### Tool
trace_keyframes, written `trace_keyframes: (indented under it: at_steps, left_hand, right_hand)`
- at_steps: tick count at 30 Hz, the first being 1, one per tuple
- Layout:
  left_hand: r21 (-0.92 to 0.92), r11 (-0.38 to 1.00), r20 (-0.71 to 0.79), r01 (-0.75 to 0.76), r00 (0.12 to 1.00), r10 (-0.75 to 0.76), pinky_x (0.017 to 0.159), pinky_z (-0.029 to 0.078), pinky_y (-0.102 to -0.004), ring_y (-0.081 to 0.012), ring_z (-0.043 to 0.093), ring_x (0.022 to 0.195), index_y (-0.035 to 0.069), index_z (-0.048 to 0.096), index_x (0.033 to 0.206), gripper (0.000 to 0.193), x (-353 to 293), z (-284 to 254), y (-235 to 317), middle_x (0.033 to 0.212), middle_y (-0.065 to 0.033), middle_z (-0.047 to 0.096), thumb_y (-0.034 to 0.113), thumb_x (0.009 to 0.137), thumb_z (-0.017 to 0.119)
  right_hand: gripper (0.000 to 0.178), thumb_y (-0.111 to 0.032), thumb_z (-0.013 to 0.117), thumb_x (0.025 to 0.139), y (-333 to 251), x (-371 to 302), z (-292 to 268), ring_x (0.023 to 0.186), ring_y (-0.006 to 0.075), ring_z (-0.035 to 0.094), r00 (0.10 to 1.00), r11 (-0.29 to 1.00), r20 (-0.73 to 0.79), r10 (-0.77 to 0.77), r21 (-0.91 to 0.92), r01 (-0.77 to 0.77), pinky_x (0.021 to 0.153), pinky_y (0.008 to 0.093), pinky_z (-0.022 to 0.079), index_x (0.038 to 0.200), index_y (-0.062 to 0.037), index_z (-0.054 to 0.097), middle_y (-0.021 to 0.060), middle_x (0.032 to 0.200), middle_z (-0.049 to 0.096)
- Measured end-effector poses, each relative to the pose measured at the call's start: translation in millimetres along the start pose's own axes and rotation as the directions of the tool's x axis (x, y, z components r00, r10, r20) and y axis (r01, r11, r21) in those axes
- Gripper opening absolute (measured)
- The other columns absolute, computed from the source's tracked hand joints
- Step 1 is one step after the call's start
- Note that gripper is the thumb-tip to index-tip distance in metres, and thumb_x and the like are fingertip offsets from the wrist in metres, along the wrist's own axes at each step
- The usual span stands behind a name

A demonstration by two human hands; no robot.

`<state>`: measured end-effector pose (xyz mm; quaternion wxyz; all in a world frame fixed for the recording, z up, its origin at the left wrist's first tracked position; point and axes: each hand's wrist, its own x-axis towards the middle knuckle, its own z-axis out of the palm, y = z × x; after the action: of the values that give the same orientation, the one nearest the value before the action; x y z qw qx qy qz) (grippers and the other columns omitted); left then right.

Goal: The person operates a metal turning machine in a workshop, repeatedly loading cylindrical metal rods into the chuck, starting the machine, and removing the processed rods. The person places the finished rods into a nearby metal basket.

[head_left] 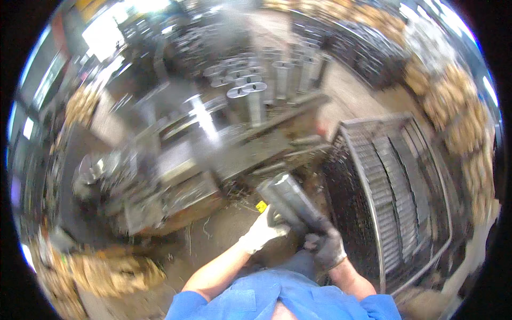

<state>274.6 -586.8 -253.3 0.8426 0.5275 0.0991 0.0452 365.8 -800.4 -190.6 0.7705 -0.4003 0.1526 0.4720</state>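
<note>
In front of my body I hold a grey metal tube [293, 200] slantwise, its far end tipped up to the left. My right hand [326, 246], in a dark glove, is closed round the near end. Against the left side of the tube is my left hand [265, 231], in a white glove, its fingers curled onto the metal. A small yellow piece [261, 206] shows beside the left fingertips; what it is I cannot make out. Motion blur smears the tube's details.
A metal-framed crate [368, 202] with rows of stacked metal pieces [392, 186] stands at the right. Ahead is a machine bench [224, 154] with several upright metal tubes [256, 104] at its far side. Tan bundles [114, 274] lie at the lower left, and more line the right.
</note>
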Motion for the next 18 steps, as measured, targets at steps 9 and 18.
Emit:
trace_keyframes:
  at_steps: [9, 18]
  left_hand:
    - [-0.002, 0.963, -0.605, -0.271, 0.767, 0.214, 0.099, 0.057, -0.0404, -0.0231, 0.067, 0.115, 0.006, 0.061, 0.137, 0.059, -211.5, -142.8, 95.1, 0.124, -0.0074, 0.069, 0.014, 0.084, 0.086]
    - [0.418, 0.893, -0.873, 0.165, 0.344, 0.345, 0.081, 0.059, -0.0339, -0.0152, 0.073, 0.088, 0.004, 0.076, 0.103, 0.025, -292.8, -213.5, 180.4, 0.1, -0.0083, 0.078, 0.017, 0.085, 0.086]
  right_hand:
    - [0.082, -0.043, 0.087, 0.082, 138.1, 47.6, 199.0, 0.117, 0.0406, 0.071, 0.766, -0.223, 0.627, 0.141, -0.734, 0.642, 0.098, 0.0466, 0.058, 0.148, -0.0082, 0.054, 0.0248, 0.129, 0.07]
    - [0.052, -0.02, 0.086, 0.078, 253.3, 110.9, 325.0, 0.108, 0.0416, 0.073, 0.645, -0.005, 0.708, 0.288, -0.672, 0.74, 0.09, 0.0464, 0.06, 0.124, -0.0074, 0.066, 0.0211, 0.112, 0.075]
